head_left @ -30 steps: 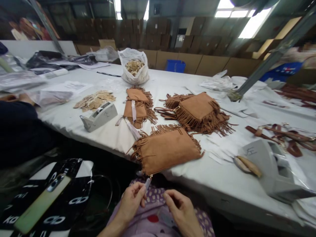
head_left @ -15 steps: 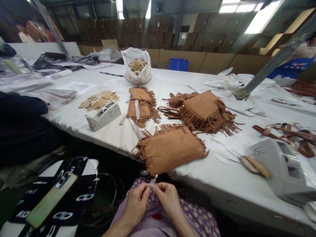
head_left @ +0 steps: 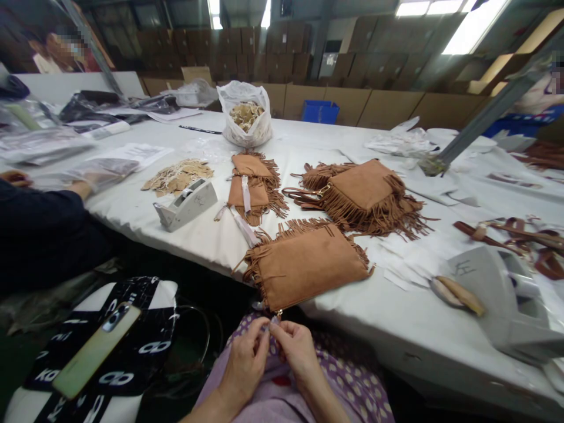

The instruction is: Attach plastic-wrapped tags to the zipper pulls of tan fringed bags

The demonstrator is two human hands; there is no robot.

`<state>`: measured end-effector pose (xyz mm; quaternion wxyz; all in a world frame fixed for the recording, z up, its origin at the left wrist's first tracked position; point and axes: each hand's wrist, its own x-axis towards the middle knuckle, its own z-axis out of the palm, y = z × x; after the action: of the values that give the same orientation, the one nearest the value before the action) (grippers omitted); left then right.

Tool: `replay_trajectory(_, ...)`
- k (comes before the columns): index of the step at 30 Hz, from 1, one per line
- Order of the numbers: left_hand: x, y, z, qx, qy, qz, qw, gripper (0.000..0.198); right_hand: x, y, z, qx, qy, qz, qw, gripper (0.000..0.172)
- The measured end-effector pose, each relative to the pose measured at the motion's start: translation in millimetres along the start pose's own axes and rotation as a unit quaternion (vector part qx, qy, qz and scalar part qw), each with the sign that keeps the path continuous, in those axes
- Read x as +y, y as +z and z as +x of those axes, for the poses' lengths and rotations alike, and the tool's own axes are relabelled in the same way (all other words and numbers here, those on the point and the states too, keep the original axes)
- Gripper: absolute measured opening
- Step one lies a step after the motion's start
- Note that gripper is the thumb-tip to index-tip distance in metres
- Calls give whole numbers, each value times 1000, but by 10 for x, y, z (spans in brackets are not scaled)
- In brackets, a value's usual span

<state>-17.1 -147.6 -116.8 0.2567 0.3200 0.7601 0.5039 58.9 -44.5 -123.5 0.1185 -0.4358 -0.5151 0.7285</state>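
A brown suede-like bag (head_left: 312, 267) with fringe lies at the table's front edge, its near corner towards me. From that corner hangs a small metal clasp, and below it a zipper pull (head_left: 275, 320) wrapped in pale, shiny film. My left hand (head_left: 245, 358) pinches the wrapped pull between thumb and finger. Close beside it, my right hand (head_left: 298, 351) pinches it too, thumb against forefinger. The fingertips hide most of the pull. Behind the bag lie small fringed pouches (head_left: 249, 191) with film-wrapped tassels, and a stack of fringed bags (head_left: 365, 188) with wrist straps.
A grey tape dispenser (head_left: 187, 202) stands left, near tan tags (head_left: 178, 176); a larger dispenser (head_left: 493, 299) is at right beside brown straps (head_left: 511, 232). A plastic bag (head_left: 244, 132) of tags stands behind. A phone (head_left: 97, 352) lies on a seat; a co-worker's sleeve (head_left: 42, 235) is at left.
My hands stay pinched at the wrapped pull, with only a slight finger shift. At the left, the co-worker's hands have come into sight over the plastic-wrapped items.
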Motion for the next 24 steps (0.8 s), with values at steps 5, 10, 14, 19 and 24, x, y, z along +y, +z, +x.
replay_trajectory(5, 14, 6, 47, -13, -46, -38, 998, 27, -29, -23, -43, -9, -17, 16, 1000, 40)
replay_trajectory(10, 53, 3, 139, -82, -172, -247, 950, 33, -60, -93, -58, -46, -58, 1, 997, 41)
replay_trajectory(14, 50, -38, 144, -127, -190, -316, 921, 36, -21, -152, -32, -75, -104, -51, 990, 40)
replay_trajectory(19, 17, -39, 136, -79, -168, -236, 954, 37, 62, -252, 3, 28, -103, -123, 987, 59)
replay_trajectory(24, 33, -34, 117, -32, -74, -67, 994, 31, 20, -243, -79, 70, -84, -41, 993, 61)
